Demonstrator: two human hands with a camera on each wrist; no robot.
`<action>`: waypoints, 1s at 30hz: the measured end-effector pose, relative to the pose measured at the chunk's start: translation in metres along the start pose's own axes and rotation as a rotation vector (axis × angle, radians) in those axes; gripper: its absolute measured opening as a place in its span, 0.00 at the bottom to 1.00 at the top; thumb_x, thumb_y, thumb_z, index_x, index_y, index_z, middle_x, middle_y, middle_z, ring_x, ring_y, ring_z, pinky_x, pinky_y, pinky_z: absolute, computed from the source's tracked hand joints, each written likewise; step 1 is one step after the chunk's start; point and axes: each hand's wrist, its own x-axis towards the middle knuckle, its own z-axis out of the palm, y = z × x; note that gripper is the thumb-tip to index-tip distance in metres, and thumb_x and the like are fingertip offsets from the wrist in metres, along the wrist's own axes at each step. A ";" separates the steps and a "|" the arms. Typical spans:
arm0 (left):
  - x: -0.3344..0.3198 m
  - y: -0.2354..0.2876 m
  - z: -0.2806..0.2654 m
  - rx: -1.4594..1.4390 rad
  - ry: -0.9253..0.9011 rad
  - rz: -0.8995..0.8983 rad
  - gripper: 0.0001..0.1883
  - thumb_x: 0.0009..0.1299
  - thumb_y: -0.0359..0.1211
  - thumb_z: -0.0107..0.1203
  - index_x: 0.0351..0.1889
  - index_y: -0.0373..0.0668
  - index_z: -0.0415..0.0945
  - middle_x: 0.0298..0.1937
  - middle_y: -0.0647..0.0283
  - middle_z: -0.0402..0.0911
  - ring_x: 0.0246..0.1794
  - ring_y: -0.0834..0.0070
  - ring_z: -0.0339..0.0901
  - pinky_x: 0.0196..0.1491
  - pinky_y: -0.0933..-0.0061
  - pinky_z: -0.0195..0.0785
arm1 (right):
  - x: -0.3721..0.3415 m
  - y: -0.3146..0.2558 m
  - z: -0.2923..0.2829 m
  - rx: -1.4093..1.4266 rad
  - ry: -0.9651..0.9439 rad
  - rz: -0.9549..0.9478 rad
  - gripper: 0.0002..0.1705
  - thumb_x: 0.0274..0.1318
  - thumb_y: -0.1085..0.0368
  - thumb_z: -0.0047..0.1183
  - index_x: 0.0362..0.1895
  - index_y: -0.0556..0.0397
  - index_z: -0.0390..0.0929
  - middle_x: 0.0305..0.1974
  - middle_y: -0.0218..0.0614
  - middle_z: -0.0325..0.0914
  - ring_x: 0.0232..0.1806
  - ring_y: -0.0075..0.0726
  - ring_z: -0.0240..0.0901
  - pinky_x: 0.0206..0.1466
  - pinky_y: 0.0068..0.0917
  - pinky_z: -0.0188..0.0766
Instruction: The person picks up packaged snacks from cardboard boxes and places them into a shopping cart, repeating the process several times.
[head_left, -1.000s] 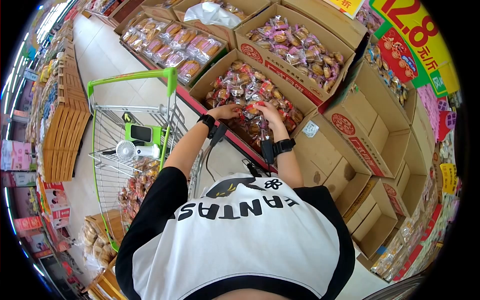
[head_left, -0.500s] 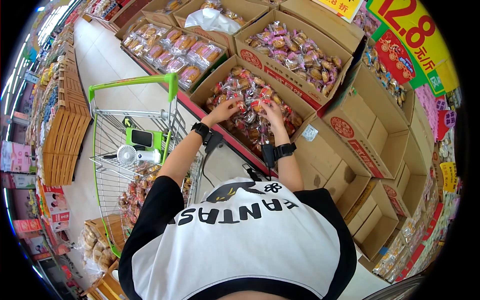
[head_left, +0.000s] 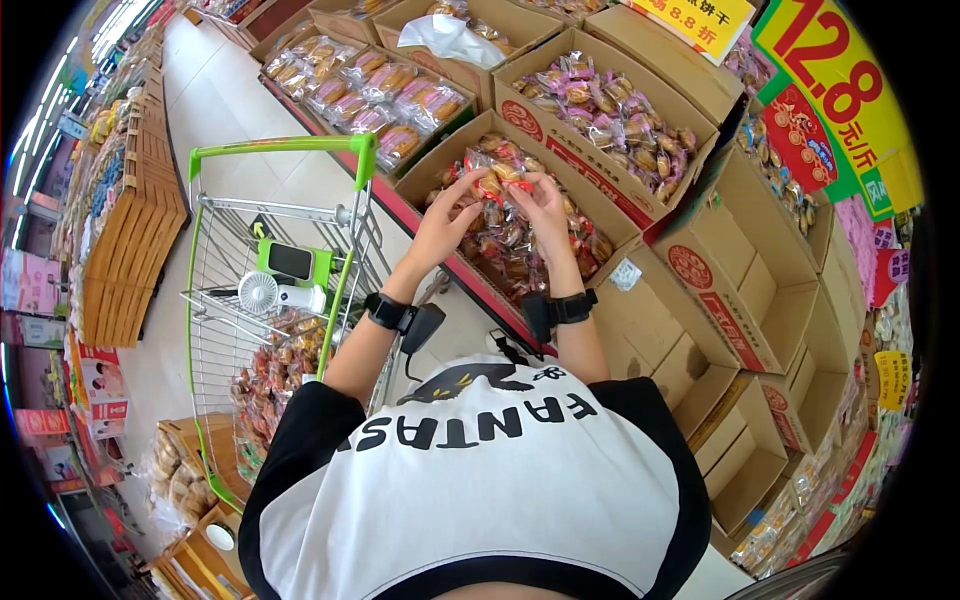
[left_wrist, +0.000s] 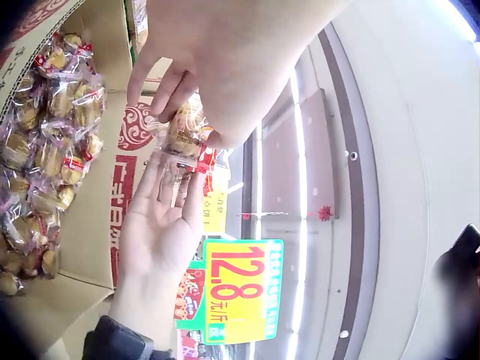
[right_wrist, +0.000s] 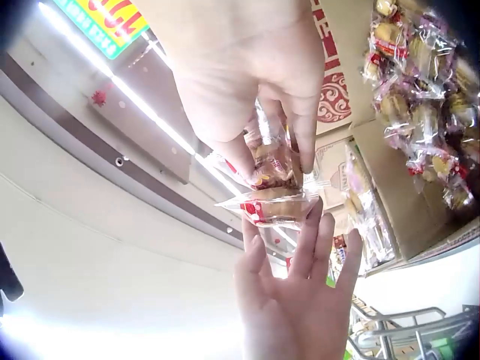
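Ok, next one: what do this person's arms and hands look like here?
The left hand and right hand are bare, without gloves. Black sleeves end around the elbows. Each wrist wears a black strap with a dark, boxy device; a thin dark cable shows by the left one. The shirt is white across the body, with black lettering.

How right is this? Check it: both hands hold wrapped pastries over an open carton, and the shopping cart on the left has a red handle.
The colour is wrong: the head view shows the shopping cart on the left with a green handle. The rest stands: the left hand and the right hand hold wrapped pastries over an open carton.
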 end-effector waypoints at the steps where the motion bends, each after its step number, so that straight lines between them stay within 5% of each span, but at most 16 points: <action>1: -0.004 0.006 0.000 -0.084 0.032 0.005 0.22 0.61 0.25 0.43 0.55 0.47 0.59 0.39 0.67 0.67 0.38 0.81 0.63 0.42 0.82 0.58 | 0.000 -0.002 0.003 -0.012 -0.011 -0.047 0.09 0.47 0.71 0.50 0.34 0.57 0.65 0.39 0.34 0.67 0.43 0.26 0.64 0.47 0.21 0.63; 11: -0.040 0.053 -0.013 -0.175 0.131 0.039 0.26 0.59 0.23 0.44 0.57 0.48 0.57 0.40 0.66 0.67 0.40 0.82 0.63 0.40 0.83 0.60 | -0.021 -0.038 0.043 0.009 -0.156 -0.215 0.10 0.46 0.74 0.49 0.36 0.58 0.65 0.43 0.35 0.66 0.46 0.27 0.63 0.48 0.22 0.61; 22: -0.075 0.071 -0.025 -0.017 0.221 0.107 0.28 0.57 0.23 0.46 0.58 0.48 0.57 0.42 0.62 0.69 0.34 0.80 0.65 0.40 0.82 0.59 | -0.041 -0.054 0.078 0.080 -0.429 -0.195 0.35 0.36 0.73 0.57 0.53 0.59 0.57 0.50 0.39 0.61 0.52 0.30 0.59 0.53 0.26 0.59; 30: -0.101 0.073 -0.028 -0.025 0.289 0.105 0.30 0.57 0.24 0.48 0.59 0.48 0.54 0.41 0.61 0.70 0.36 0.77 0.66 0.43 0.79 0.59 | -0.051 -0.047 0.106 -0.109 -0.438 -0.245 0.33 0.35 0.74 0.58 0.50 0.58 0.59 0.47 0.37 0.64 0.49 0.29 0.62 0.52 0.26 0.60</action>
